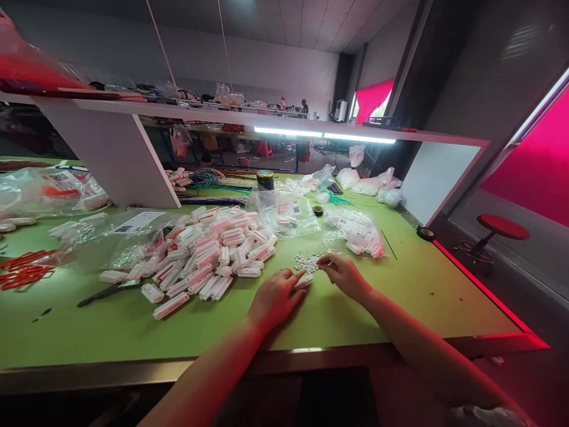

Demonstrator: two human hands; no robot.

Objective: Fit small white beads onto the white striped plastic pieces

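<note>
My left hand (276, 295) rests on the table with its fingers closed on a small oblong white plastic housing (304, 281). Just right of it, my right hand (345, 276) has its thumb and fingertips pinched together at the edge of a little heap of tiny white plastic parts (306, 261). Whatever sits in that pinch is too small to make out. To the left of my hands spreads a big pile of similar white plastic housings (208, 255), several with a pinkish tint.
Black-handled scissors (100, 293) and orange-red strips (26, 267) lie left. Clear bags with white parts (355, 231) stand beyond my right hand. Tape rolls (265, 179) and wire bundles (207, 178) are under a lit shelf (284, 123). A red stool (503, 226) stands right of the green table (427, 296).
</note>
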